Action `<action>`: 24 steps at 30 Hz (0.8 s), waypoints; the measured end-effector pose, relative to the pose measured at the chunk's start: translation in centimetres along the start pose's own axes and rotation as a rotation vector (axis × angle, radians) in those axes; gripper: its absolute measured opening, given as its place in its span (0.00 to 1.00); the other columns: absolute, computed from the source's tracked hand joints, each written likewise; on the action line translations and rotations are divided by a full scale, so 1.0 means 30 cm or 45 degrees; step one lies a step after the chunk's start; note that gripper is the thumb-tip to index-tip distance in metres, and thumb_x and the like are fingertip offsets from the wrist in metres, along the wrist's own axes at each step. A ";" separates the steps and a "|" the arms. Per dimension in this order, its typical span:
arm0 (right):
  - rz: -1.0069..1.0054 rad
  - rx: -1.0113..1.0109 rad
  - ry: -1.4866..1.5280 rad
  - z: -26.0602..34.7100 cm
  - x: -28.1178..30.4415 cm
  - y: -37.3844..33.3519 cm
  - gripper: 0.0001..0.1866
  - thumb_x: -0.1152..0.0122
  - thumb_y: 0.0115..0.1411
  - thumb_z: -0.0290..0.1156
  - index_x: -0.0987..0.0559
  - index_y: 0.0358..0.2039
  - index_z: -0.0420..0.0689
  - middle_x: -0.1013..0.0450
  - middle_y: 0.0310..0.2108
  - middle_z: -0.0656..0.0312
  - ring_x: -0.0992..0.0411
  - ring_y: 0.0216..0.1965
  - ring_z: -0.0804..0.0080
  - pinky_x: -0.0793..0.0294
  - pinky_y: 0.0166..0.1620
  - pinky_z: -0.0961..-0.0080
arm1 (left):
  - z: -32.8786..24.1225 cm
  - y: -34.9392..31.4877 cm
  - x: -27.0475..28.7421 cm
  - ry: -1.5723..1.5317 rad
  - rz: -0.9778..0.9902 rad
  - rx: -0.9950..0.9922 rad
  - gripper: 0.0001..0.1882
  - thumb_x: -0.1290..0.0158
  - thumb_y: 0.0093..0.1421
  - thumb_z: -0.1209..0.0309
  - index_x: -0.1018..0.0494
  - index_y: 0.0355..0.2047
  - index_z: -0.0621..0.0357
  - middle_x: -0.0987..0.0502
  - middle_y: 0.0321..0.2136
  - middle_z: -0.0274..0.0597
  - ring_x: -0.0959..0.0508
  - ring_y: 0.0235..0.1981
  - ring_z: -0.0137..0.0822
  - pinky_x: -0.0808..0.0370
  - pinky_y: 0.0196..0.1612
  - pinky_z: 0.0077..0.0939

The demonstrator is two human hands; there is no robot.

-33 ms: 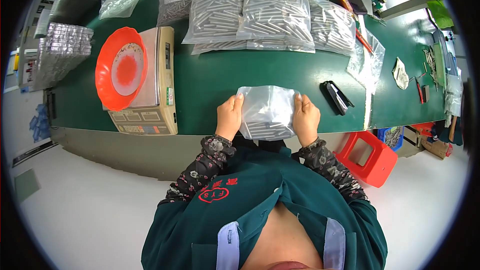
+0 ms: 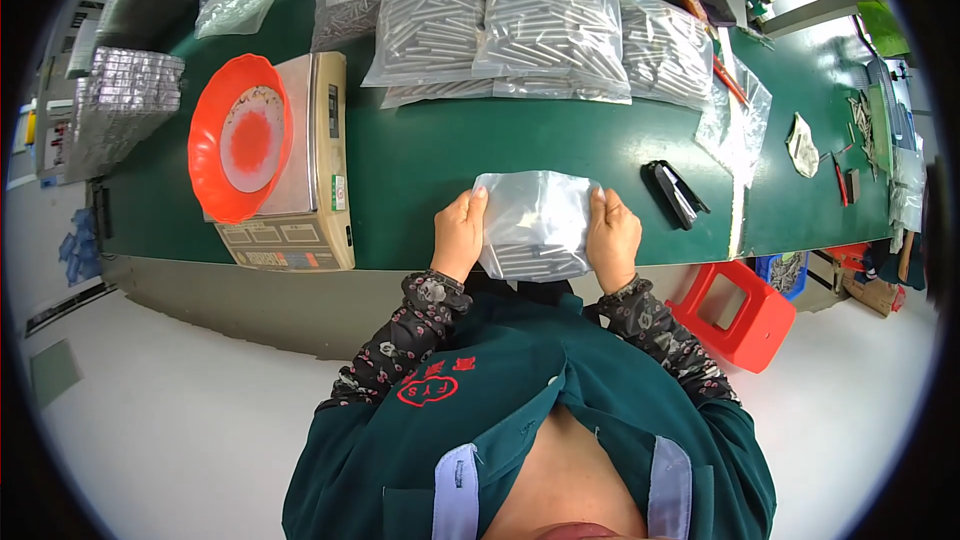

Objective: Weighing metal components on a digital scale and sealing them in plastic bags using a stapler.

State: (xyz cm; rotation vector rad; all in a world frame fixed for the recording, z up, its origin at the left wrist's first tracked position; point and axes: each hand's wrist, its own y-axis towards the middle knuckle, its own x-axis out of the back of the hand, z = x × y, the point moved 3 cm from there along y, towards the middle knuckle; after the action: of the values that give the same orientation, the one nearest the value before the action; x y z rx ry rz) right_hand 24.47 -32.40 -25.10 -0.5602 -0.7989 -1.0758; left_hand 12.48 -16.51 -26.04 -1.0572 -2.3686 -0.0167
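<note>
A clear plastic bag is stretched between my two hands at the front edge of the green table. Several metal pins lie in its lower part. My left hand pinches the bag's left side, thumb on top. On the opposite side my right hand grips it the same way. The fingers beneath the bag are hidden. To the right of my right hand lies a black stapler.
An orange-red bowl sits on a weighing scale at the left. Filled bags of metal pins are piled at the back. Stacked plastic trays stand far left. A red stool is below the table's right front edge.
</note>
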 end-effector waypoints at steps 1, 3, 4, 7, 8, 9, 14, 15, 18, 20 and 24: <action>0.003 -0.006 0.013 -0.006 0.000 -0.002 0.16 0.56 0.58 0.38 0.31 0.20 0.41 0.35 0.16 0.48 0.35 0.19 0.48 0.37 0.22 0.61 | 0.013 0.003 -0.004 -0.005 0.005 -0.069 0.21 0.62 0.61 0.60 0.35 0.20 0.66 0.36 0.11 0.50 0.35 0.14 0.45 0.38 0.20 0.33; 0.025 -0.036 0.102 -0.009 -0.005 0.000 0.16 0.56 0.58 0.38 0.32 0.20 0.41 0.35 0.15 0.48 0.35 0.19 0.48 0.37 0.22 0.61 | 0.035 0.007 -0.012 -0.034 0.032 -0.045 0.21 0.62 0.61 0.60 0.35 0.20 0.66 0.36 0.11 0.50 0.35 0.14 0.46 0.38 0.21 0.33; 0.041 -0.059 0.194 -0.008 -0.005 0.000 0.16 0.56 0.59 0.38 0.32 0.20 0.41 0.35 0.15 0.47 0.35 0.20 0.47 0.37 0.22 0.61 | 0.043 0.006 -0.014 -0.064 0.052 -0.028 0.21 0.62 0.61 0.60 0.35 0.20 0.66 0.36 0.12 0.51 0.35 0.15 0.46 0.37 0.21 0.33; 0.039 -0.061 0.228 -0.012 -0.011 -0.001 0.17 0.56 0.59 0.39 0.32 0.20 0.40 0.35 0.15 0.47 0.35 0.20 0.47 0.37 0.23 0.61 | 0.052 0.007 -0.016 -0.103 0.057 -0.030 0.20 0.61 0.61 0.60 0.35 0.21 0.66 0.36 0.13 0.51 0.35 0.16 0.47 0.37 0.22 0.33; 0.025 -0.045 0.233 -0.017 -0.009 -0.002 0.17 0.56 0.59 0.39 0.32 0.20 0.40 0.35 0.15 0.47 0.35 0.20 0.47 0.37 0.23 0.61 | 0.055 0.005 -0.017 -0.107 0.047 -0.049 0.20 0.61 0.61 0.60 0.35 0.21 0.66 0.36 0.13 0.51 0.35 0.16 0.47 0.37 0.22 0.33; 0.050 -0.031 0.235 -0.024 -0.017 0.004 0.17 0.56 0.59 0.39 0.32 0.20 0.39 0.35 0.16 0.47 0.35 0.20 0.46 0.37 0.23 0.60 | 0.058 0.014 -0.018 -0.077 0.061 -0.030 0.20 0.61 0.61 0.61 0.35 0.20 0.66 0.36 0.13 0.51 0.35 0.16 0.45 0.37 0.22 0.33; 0.179 -0.161 0.591 -0.095 -0.029 0.030 0.16 0.53 0.57 0.38 0.30 0.22 0.38 0.40 0.10 0.56 0.39 0.14 0.71 0.39 0.22 0.72 | 0.018 0.017 0.030 -0.115 -0.019 -0.003 0.19 0.59 0.59 0.62 0.36 0.20 0.66 0.36 0.14 0.49 0.36 0.16 0.39 0.38 0.23 0.30; 0.274 -0.268 0.817 -0.099 -0.027 0.037 0.15 0.51 0.56 0.37 0.28 0.23 0.36 0.41 0.11 0.68 0.44 0.17 0.84 0.42 0.22 0.81 | 0.010 0.024 0.047 -0.153 -0.004 -0.020 0.19 0.58 0.59 0.62 0.36 0.20 0.66 0.37 0.14 0.47 0.37 0.16 0.37 0.38 0.23 0.29; 0.468 -0.445 1.061 -0.077 0.015 0.045 0.12 0.50 0.57 0.35 0.26 0.24 0.39 0.35 0.20 0.76 0.42 0.21 0.89 0.44 0.26 0.89 | 0.014 0.030 0.065 -0.320 0.079 0.087 0.16 0.55 0.57 0.63 0.34 0.20 0.65 0.38 0.15 0.36 0.39 0.18 0.28 0.40 0.23 0.22; 0.499 -0.467 1.121 -0.048 0.044 0.045 0.11 0.49 0.56 0.34 0.26 0.24 0.39 0.35 0.20 0.75 0.42 0.22 0.88 0.45 0.27 0.89 | -0.015 0.018 0.065 -0.802 0.047 0.315 0.14 0.53 0.56 0.66 0.32 0.19 0.63 0.38 0.16 0.27 0.40 0.20 0.21 0.42 0.25 0.18; 0.479 -0.531 1.128 -0.028 0.072 0.038 0.10 0.48 0.54 0.32 0.27 0.23 0.38 0.35 0.21 0.73 0.41 0.24 0.86 0.45 0.30 0.88 | -0.037 0.002 0.076 -0.885 0.082 0.377 0.11 0.52 0.55 0.67 0.28 0.23 0.63 0.32 0.20 0.26 0.37 0.24 0.18 0.41 0.29 0.14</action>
State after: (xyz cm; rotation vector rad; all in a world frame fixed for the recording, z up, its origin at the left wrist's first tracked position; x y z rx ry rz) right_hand 26.31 -33.78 -23.91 -0.4829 0.3043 -0.9994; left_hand 11.81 -15.14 -24.00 -1.1088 -2.8009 0.8207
